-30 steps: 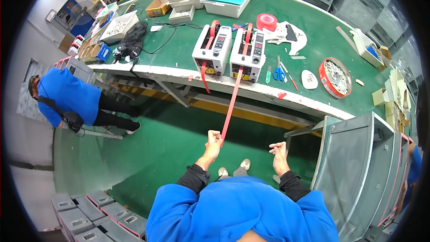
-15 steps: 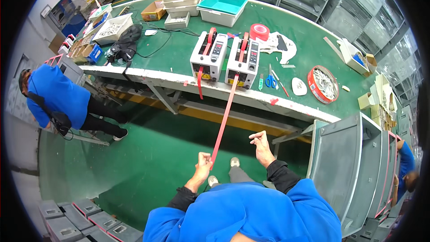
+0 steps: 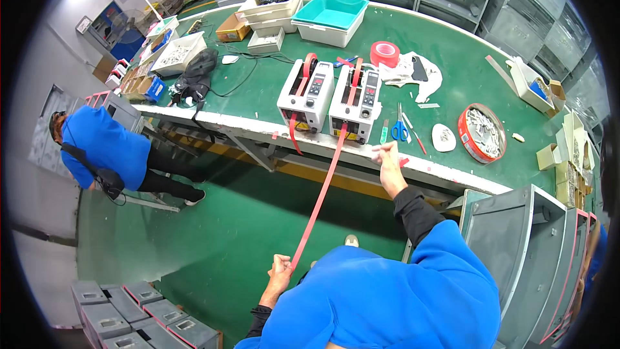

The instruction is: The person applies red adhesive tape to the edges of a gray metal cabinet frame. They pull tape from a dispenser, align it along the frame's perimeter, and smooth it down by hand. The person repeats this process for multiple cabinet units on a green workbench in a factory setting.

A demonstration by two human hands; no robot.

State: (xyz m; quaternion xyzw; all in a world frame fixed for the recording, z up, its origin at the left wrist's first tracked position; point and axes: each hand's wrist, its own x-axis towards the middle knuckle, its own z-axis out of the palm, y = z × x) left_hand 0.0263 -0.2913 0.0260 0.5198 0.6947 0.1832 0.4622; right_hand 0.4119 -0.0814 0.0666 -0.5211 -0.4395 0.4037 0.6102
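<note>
A long red tape strip (image 3: 320,194) runs from the right-hand tape dispenser (image 3: 354,105) down toward me. Its lower end is pinched in the closed fingers of my left hand (image 3: 279,274), low over the floor. My right hand (image 3: 390,169) is raised by the bench edge, just below and right of that dispenser's front. Its fingers are apart, with nothing visible in them, and do not touch the strip. Beside it stands a second tape dispenser (image 3: 306,97), a short red tape end (image 3: 294,134) hanging from its front.
On the green bench (image 3: 258,94) lie blue scissors (image 3: 400,130), a green cutter (image 3: 384,132), a red tape roll (image 3: 385,53) and a red round tub (image 3: 481,133) of small white parts. Grey crates (image 3: 510,245) stand at right. A person in blue (image 3: 110,148) is at left.
My right hand has moved up and forward to the bench edge near the dispenser. The left hand, still holding the strip, is lower and nearer me, and the strip reaches farther.
</note>
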